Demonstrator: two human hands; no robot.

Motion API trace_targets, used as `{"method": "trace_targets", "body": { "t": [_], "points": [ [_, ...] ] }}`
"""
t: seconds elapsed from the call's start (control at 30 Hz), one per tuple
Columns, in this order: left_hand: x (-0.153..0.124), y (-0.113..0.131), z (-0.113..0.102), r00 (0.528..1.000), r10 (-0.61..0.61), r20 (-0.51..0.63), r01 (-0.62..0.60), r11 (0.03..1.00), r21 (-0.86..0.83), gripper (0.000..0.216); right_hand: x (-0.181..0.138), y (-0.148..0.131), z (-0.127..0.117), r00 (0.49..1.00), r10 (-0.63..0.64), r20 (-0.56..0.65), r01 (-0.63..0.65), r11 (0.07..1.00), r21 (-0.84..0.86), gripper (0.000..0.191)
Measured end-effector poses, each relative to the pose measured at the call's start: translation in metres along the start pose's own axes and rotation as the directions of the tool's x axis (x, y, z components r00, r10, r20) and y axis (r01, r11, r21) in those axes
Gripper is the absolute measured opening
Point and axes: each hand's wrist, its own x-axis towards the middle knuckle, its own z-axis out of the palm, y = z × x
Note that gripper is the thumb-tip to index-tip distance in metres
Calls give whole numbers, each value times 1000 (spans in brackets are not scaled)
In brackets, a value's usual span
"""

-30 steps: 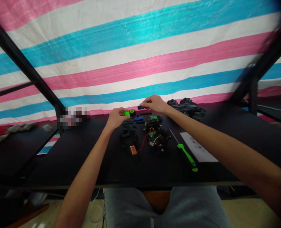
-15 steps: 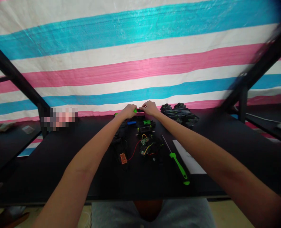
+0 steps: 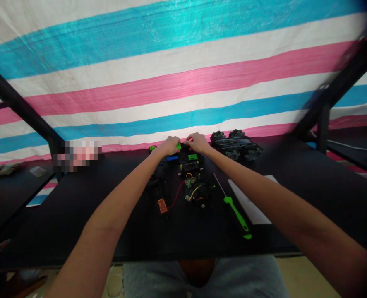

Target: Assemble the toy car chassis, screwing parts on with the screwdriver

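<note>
My left hand (image 3: 169,145) and my right hand (image 3: 197,142) meet at the far middle of the black table (image 3: 77,207). The left fingers are curled round a small green part (image 3: 178,146). My right hand's fingers pinch against that same spot, and what they grip is too small to make out. Just below the hands lie a blue piece (image 3: 172,158), a black module with a green top (image 3: 191,159) and a wired circuit assembly (image 3: 194,191) with a red lead to a small copper-coloured board (image 3: 162,205).
A green-handled screwdriver (image 3: 236,211) lies right of the wiring, beside a white sheet (image 3: 248,203). A green and black wheel (image 3: 152,147) sits left of the hands. A heap of black and green parts (image 3: 235,145) lies at the back right. A striped tarp hangs behind, framed by black bars.
The hands, apart a second ago, have come together, the left carrying the green part to the right hand's pinch. The view has shifted slightly.
</note>
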Motion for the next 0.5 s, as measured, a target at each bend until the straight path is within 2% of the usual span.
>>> {"method": "trace_targets", "body": {
  "t": [0.13,0.23,0.37,0.5],
  "points": [
    [-3,-2,-8,999,1,-35,-2,1000,-27,41,-7,3,-5,1000,-8,3,8,1000,0,42],
    [-1,-4,-11,997,-38,-69,35,999,-34,35,-8,5,-7,1000,-14,-9,13,1000,-21,42],
    [3,-3,-6,993,-91,-69,90,996,-19,27,-4,3,-3,999,-32,-2,32,998,-53,42],
    [6,-3,0,992,-121,-41,120,993,-10,34,-2,-1,0,999,-51,11,52,994,-92,42]
  ]
}}
